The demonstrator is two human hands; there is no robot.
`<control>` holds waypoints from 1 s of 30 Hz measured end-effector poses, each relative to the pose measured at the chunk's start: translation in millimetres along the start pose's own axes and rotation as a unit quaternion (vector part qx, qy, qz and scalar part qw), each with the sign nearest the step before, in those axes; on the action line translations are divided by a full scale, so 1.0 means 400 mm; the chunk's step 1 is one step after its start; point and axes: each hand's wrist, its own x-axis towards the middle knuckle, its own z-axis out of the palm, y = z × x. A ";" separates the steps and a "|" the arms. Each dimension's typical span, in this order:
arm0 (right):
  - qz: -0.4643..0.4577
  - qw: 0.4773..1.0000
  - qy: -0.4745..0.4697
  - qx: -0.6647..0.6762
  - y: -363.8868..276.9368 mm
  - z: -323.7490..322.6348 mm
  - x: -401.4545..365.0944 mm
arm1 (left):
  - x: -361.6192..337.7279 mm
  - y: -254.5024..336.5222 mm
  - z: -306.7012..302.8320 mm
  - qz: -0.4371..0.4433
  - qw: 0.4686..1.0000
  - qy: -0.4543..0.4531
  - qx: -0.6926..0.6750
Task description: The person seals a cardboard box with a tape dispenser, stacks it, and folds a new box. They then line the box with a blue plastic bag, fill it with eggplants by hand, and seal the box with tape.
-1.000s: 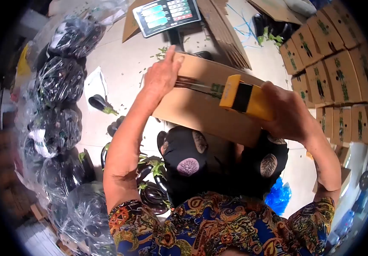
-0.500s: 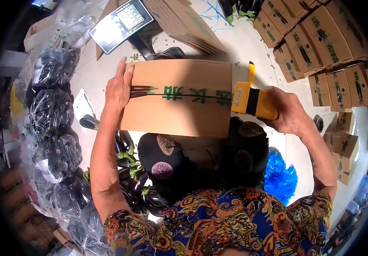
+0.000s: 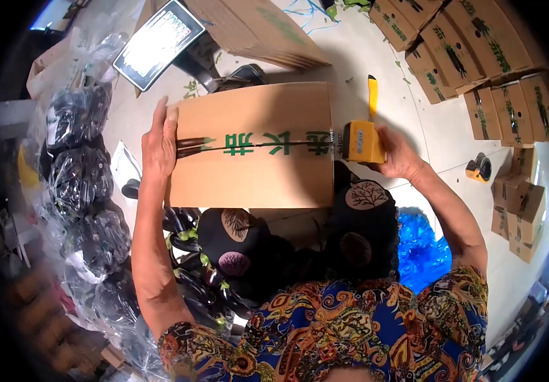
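Note:
A closed cardboard box point(image 3: 249, 181) with green lettering lies above my knees, its top seam running left to right. My left hand point(image 3: 158, 143) holds the box's left edge, fingers fairly straight, some of them over the end. At the right end, my right hand point(image 3: 396, 153) is wrapped round a yellow tool that looks like a tape dispenser point(image 3: 365, 141). The dispenser's black-faced end points at the box, close beside its edge; contact cannot be made out. A yellow strip with a black tip point(image 3: 372, 99) shows just above the dispenser.
Several bagged bundles of eggplants point(image 3: 80, 172) line the left. Loose eggplants point(image 3: 191, 277) lie by my leg. Printed boxes point(image 3: 478, 51) are stacked at upper right. A yellow-and-black round item point(image 3: 479, 167) and blue plastic point(image 3: 422, 251) are at right; a bright panel point(image 3: 158, 44) stands ahead.
The view has shifted, and the box appears slightly further left. My right hand has turned the dispenser, so its black-faced end now shows towards the box. My left hand stays on the box edge.

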 end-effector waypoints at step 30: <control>0.074 0.879 -0.156 -0.445 -0.187 0.054 0.170 | 0.023 -0.036 0.016 0.074 0.994 0.055 0.057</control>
